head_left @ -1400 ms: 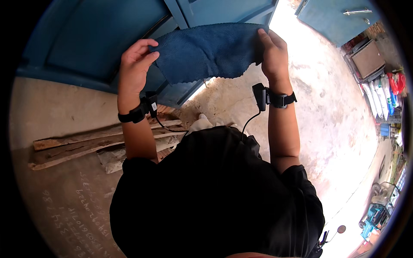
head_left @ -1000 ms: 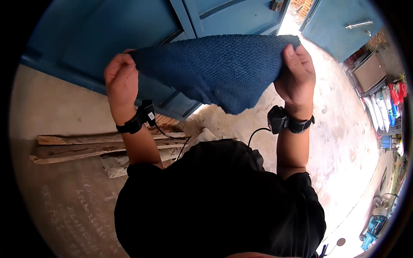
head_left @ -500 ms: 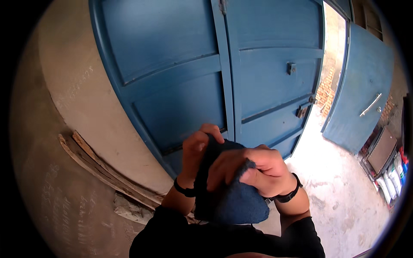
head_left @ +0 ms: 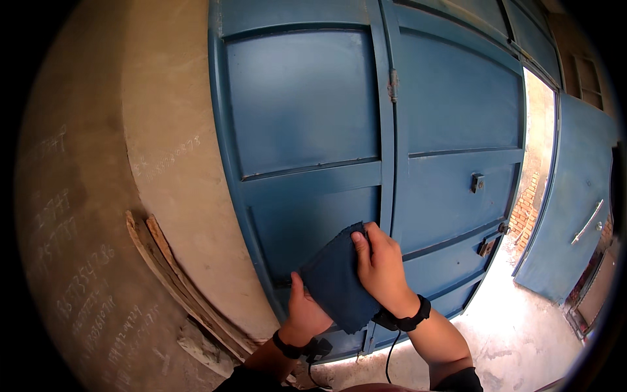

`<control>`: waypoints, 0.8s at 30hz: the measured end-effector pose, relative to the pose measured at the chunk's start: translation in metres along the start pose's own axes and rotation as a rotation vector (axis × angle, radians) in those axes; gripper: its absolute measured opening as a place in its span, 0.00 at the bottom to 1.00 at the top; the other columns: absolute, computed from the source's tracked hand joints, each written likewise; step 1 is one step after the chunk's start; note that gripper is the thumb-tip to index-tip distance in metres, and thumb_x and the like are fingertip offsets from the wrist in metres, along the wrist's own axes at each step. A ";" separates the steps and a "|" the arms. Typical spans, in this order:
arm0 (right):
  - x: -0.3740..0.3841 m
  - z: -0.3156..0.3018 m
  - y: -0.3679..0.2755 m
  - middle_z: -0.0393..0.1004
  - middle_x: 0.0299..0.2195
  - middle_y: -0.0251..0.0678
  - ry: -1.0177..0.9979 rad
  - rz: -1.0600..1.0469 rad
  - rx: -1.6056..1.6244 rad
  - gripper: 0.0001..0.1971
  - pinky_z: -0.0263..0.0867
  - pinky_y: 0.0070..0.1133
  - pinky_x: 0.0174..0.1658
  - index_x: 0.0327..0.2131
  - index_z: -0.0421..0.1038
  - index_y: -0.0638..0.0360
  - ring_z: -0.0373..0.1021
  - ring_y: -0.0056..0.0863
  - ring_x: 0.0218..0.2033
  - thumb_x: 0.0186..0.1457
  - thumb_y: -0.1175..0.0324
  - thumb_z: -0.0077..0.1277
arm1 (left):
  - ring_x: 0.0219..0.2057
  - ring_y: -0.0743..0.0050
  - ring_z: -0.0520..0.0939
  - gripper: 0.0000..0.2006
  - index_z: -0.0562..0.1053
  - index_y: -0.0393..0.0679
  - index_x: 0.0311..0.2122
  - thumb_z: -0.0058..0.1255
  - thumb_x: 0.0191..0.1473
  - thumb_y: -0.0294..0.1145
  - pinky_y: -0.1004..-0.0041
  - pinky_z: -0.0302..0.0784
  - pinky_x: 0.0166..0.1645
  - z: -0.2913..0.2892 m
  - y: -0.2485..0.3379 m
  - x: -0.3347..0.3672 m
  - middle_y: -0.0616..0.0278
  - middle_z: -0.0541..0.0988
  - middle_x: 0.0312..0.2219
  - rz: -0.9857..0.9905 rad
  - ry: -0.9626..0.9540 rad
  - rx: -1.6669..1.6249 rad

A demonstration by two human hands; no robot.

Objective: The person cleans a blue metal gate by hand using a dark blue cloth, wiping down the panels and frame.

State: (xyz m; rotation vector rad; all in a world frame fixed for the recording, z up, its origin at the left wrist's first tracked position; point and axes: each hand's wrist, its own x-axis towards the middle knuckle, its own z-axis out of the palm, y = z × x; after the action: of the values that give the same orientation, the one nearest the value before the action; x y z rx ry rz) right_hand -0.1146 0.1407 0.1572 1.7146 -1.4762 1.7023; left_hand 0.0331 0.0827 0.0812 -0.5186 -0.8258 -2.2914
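A dark blue cloth [head_left: 336, 277] with zigzag-cut edges is held up in front of the blue metal door [head_left: 300, 104], looking fairly flat. My right hand [head_left: 384, 268] grips its upper right edge, thumb on the near face and fingers behind. At the cloth's lower left side is my left hand [head_left: 307, 317], thumb pointing up along the edge; its other fingers are hidden behind the fabric. Both wrists wear black bands, with small dark devices and thin cables hanging close to them.
Old wooden boards [head_left: 173, 274] lean along the plastered wall [head_left: 72, 196] on the left, which has scratched writing. At right, an open blue door leaf [head_left: 571, 202] with a handle lets bright light onto the concrete floor [head_left: 503, 326]. A padlock [head_left: 485, 247] hangs on the nearer door.
The cloth has gone from bunched and folded over to spread flatter. My right hand has shifted to its upper right edge, my left to the lower left. The view has tilted up.
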 end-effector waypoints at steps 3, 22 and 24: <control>0.024 0.024 0.019 0.74 0.27 0.52 0.041 -0.035 0.093 0.09 0.66 0.33 0.28 0.41 0.69 0.64 0.71 0.52 0.26 0.64 0.68 0.53 | 0.57 0.61 0.75 0.22 0.65 0.36 0.63 0.47 0.67 0.33 0.64 0.69 0.63 -0.009 0.008 0.009 0.54 0.73 0.59 0.078 0.141 0.223; 0.163 0.120 0.025 0.48 0.67 0.66 0.480 -0.568 -0.196 0.34 0.43 0.54 0.67 0.66 0.52 0.73 0.48 0.66 0.67 0.64 0.61 0.49 | 0.41 0.76 0.82 0.15 0.75 0.35 0.48 0.48 0.67 0.37 0.73 0.79 0.47 0.091 0.213 0.239 0.60 0.82 0.42 -0.126 -0.341 1.096; 0.184 0.117 0.036 0.42 0.70 0.66 0.629 -0.567 -0.285 0.36 0.37 0.58 0.67 0.69 0.51 0.68 0.40 0.69 0.70 0.64 0.56 0.45 | 0.43 0.80 0.80 0.17 0.75 0.36 0.48 0.48 0.67 0.41 0.75 0.76 0.48 0.103 0.204 0.246 0.63 0.82 0.41 -0.109 -0.518 1.130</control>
State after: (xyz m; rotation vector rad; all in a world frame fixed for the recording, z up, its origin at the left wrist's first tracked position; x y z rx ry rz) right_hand -0.1218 -0.0474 0.2731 1.1374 -0.7961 1.4358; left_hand 0.0106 -0.0766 0.3760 -0.5089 -2.1958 -1.3930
